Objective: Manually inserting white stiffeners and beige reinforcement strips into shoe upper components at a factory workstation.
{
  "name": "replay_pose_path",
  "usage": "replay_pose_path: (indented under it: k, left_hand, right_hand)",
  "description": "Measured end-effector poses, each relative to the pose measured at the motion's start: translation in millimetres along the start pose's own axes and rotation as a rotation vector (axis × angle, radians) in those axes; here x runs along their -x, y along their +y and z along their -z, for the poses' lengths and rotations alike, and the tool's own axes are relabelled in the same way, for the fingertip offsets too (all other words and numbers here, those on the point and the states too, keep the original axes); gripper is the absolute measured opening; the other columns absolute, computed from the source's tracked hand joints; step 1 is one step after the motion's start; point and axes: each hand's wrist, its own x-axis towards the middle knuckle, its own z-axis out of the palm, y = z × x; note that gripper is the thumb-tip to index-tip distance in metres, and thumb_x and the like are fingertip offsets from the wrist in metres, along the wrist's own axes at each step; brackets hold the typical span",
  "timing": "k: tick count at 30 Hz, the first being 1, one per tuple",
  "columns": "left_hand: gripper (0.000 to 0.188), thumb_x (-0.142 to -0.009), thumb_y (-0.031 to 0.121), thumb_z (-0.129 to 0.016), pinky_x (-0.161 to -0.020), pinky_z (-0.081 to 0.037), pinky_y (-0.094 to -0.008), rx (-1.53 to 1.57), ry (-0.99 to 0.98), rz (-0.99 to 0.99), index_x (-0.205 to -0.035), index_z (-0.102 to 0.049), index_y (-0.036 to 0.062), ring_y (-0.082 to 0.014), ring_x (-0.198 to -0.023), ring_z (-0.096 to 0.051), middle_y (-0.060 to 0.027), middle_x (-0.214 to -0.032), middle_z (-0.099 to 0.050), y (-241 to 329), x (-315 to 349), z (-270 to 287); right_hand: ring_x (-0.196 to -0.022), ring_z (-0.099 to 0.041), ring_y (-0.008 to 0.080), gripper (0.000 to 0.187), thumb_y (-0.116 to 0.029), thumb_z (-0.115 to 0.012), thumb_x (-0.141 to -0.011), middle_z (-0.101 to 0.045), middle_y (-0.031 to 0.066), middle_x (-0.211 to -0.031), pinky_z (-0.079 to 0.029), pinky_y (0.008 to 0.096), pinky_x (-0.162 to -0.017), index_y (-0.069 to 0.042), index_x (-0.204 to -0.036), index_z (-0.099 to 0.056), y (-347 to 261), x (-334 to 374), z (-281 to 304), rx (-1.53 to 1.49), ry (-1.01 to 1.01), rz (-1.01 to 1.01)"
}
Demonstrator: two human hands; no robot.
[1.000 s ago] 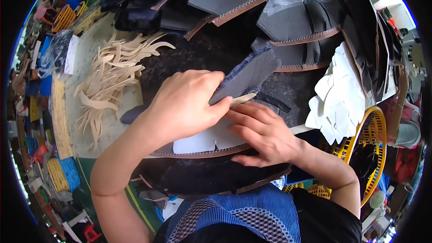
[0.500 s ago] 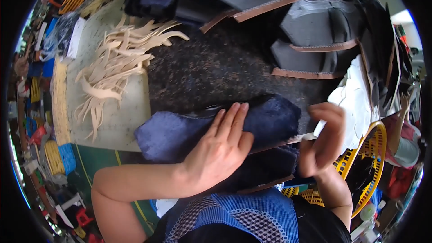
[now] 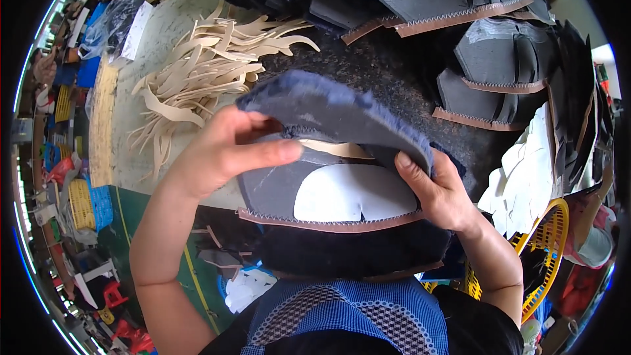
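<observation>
Between my hands is a bent panel (image 3: 269, 187), grey on its inner face, with navy plush along its raised far edge. Zigzag stitching and a brown strip run along its near edge. A white half-oval patch (image 3: 348, 194) lies on the grey face, and a cream curved strip (image 3: 335, 148) shows at the slit in the fold. My left hand (image 3: 227, 154) closes round the panel's left end, thumb over the grey side and some fingers hidden. At the right end my right hand (image 3: 437, 187) grips it, thumb in front, fingers behind.
Many loose cream strips (image 3: 190, 82) are heaped at the left of the table. Grey panels (image 3: 499, 56) with brown stitched edges are stacked at the far right, beside white cut pieces (image 3: 519, 171). A yellow basket (image 3: 562, 236) stands at the lower right; another dark panel (image 3: 355, 250) lies near me.
The panel lay plush side up under my flat left hand, my right hand raised apart and blurred. Now its grey side shows, its far part is lifted, and both hands hold it.
</observation>
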Motion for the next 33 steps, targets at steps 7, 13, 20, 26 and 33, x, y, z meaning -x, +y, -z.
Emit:
replay_pose_path:
  k: [7, 13, 20, 26, 33]
  left_hand:
    - [0.030, -0.086, 0.009, -0.079, -0.077, -0.058, -0.0305, -0.261, -0.207, -0.265, -0.115, -0.078, 0.0020, -0.0135, -0.083, -0.072, -0.0059, -0.099, -0.076, -28, -23, 14]
    - [0.030, -0.084, 0.010, -0.074, -0.065, -0.058, -0.0322, -1.194, -0.011, -0.915, -0.113, -0.080, 0.0157, -0.0164, -0.076, -0.066, -0.0009, -0.091, -0.065, -55, -17, 25]
    - [0.056, -0.085, 0.007, -0.070, -0.063, -0.054, -0.0320, -1.473, -0.240, -0.922, -0.134, -0.073, 0.0349, -0.0165, -0.077, -0.062, -0.0007, -0.095, -0.057, -33, -14, 54]
    - [0.052, -0.079, 0.002, -0.073, -0.065, -0.052, -0.0357, -1.300, -0.130, -0.750, -0.122, -0.079, 0.0312, -0.0208, -0.080, -0.063, -0.0026, -0.091, -0.054, -40, 3, 38]
    - [0.031, -0.075, 0.001, -0.076, -0.070, -0.053, -0.0382, -1.270, -0.172, -1.003, -0.105, -0.081, 0.0078, -0.0245, -0.075, -0.065, -0.0043, -0.094, -0.065, 1, -18, 5]
  right_hand:
    - [-0.121, -0.058, 0.0373, 0.069, -0.006, -0.073, -0.076, -0.060, 0.0187, -0.136, -0.052, 0.0429, -0.104, -0.002, -0.144, -0.062, 3, 3, -20, 0.539, -0.010, 0.548]
    - [-0.124, -0.053, 0.0306, 0.075, -0.015, -0.074, -0.075, -0.053, 0.0087, -0.147, -0.051, 0.0422, -0.100, -0.006, -0.148, -0.060, 12, 11, -44, 1.106, 0.053, 0.641]
    - [-0.120, -0.047, 0.0289, 0.089, -0.054, -0.079, -0.079, -0.042, -0.0030, -0.167, -0.041, 0.0461, -0.101, -0.024, -0.158, -0.051, -2, -8, -56, 1.246, -0.118, 0.658]
    - [-0.116, -0.069, 0.0290, 0.039, -0.017, -0.073, -0.075, -0.075, 0.0097, -0.127, -0.056, 0.0419, -0.097, -0.004, -0.111, -0.079, 16, 15, -18, 1.156, 0.117, 0.915]
    - [-0.099, -0.069, 0.0217, 0.029, -0.020, -0.069, -0.069, -0.072, 0.0099, -0.114, -0.055, 0.0318, -0.071, -0.004, -0.093, -0.076, 21, 81, -45, 1.082, -0.036, 1.014]
